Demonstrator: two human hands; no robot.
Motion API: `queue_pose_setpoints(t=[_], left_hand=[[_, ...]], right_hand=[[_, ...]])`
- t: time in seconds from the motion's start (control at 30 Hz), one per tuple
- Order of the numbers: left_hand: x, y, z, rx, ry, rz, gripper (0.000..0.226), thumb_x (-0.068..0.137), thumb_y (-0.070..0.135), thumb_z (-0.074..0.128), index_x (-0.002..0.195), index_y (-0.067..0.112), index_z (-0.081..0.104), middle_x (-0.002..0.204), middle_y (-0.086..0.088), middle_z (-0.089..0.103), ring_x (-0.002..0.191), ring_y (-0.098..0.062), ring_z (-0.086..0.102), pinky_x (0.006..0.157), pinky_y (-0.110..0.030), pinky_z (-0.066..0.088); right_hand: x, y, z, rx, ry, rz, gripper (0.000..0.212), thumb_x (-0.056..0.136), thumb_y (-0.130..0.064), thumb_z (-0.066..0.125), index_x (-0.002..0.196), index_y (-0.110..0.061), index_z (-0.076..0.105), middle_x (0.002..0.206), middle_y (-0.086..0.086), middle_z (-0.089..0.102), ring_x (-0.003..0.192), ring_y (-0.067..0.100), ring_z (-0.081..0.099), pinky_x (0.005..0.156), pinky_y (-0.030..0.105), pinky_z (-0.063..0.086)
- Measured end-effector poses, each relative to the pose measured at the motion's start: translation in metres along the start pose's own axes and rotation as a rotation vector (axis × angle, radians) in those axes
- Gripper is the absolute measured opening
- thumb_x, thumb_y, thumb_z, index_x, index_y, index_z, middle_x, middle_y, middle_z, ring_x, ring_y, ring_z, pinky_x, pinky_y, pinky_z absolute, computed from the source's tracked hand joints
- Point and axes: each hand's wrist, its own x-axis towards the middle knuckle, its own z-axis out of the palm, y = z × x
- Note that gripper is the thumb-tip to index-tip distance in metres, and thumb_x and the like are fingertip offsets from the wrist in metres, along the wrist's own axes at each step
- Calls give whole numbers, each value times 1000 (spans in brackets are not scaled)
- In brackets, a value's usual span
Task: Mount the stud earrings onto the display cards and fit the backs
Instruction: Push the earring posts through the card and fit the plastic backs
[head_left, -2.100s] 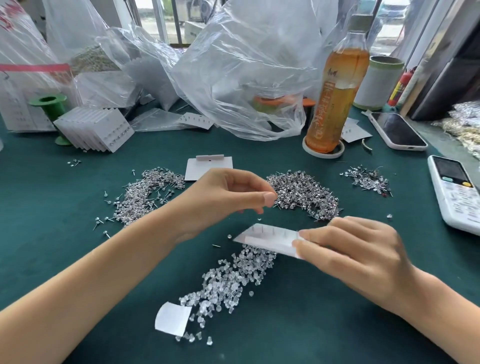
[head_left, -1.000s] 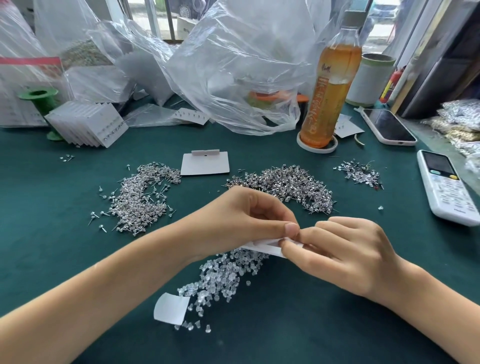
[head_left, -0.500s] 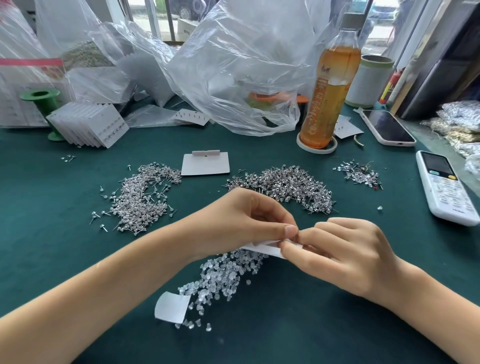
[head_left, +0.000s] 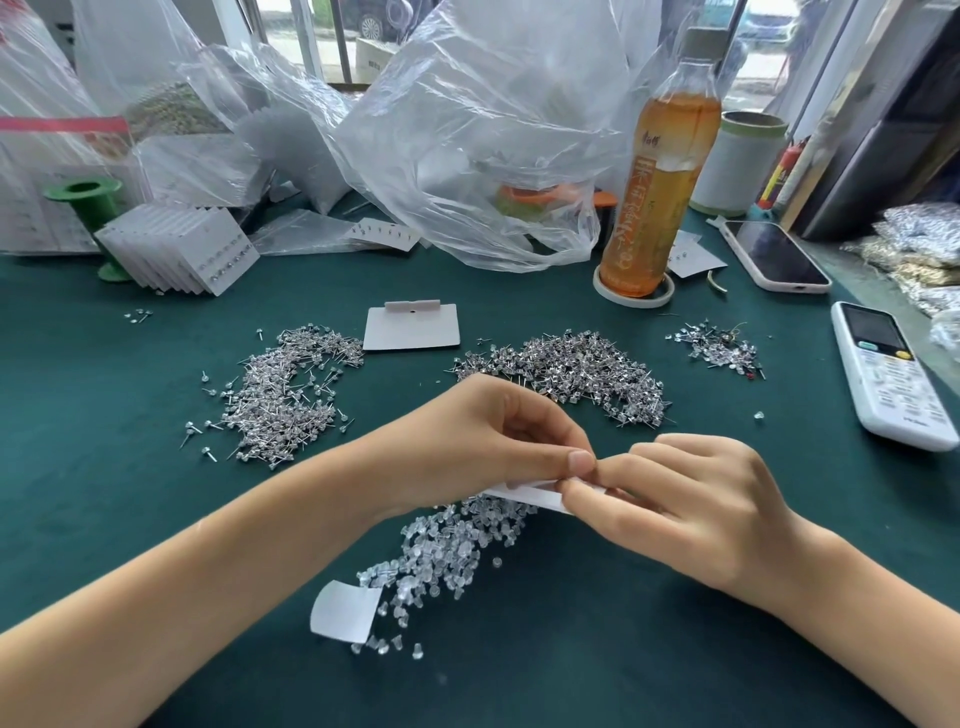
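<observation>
Both sets of fingers pinch one small white paper display card (head_left: 524, 492); we keep it steady above the clear plastic backs (head_left: 447, 545) beneath, pressing squarely.

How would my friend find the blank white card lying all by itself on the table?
Start at the tall bottle of orange tea at the back, then look left and nearer along the green table. Between the two big heaps of silver studs lies the blank card. It is flat, alone, and has a folded tab on top.
</observation>
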Motion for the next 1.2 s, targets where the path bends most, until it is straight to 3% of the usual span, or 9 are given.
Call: queue_pose_setpoints(t=[0.23,0.4,0.57,0.7,0.77,0.97,1.2], left_hand=[[-1,1,-4,78,-42,-2,7,87,16,66,85,12,72,73,-1,63,68,-11,48,58,-19,36],[-3,1,-5,90,-50,29,7,87,14,66,86,11,72,71,-2,62,62,-7,46,54,-13,35],[-1,0,-2,86,20,81,7,87,11,65,88,8,71,87,-22,68,76,-16,54,72,-33,40],[-1,1,-1,68,46,92,6,86,12,65,86,9,70,76,-6,64,71,-12,52,66,-25,40],[0,1,-3,60,62,97,7,86,12,65,86,7,70,77,-8,63,73,-15,52,70,-31,39],[0,1,-6,42,73,63,9,86,12,65,89,5,69,80,-11,64,75,-19,52,72,-35,39],[2,-4,-6,13,70,32,9,83,18,68,85,10,72,76,-3,66,71,-12,55,63,-19,43]], right_hand=[[0,-2,1,-13,-3,-9,27,81,1,65,100,-15,56,61,3,62,45,20,45,43,24,34],[1,-3,1,-27,10,-7,31,78,2,67,99,-16,55,60,2,62,44,19,43,42,24,34],[2,2,1,32,52,32,18,88,-3,62,101,-12,54,64,4,66,45,22,50,39,28,40],[3,5,2,163,66,129,20,91,-19,64,104,-13,50,74,3,71,51,23,59,44,30,47],[2,6,2,191,34,142,22,91,-25,65,104,-14,50,82,3,73,59,22,65,48,32,51],[-3,10,0,189,-55,117,23,89,-2,57,108,-14,53,101,3,73,63,20,62,53,28,50],[-3,8,2,193,-38,117,16,91,-6,57,104,-15,54,95,3,74,58,25,61,48,30,48]])
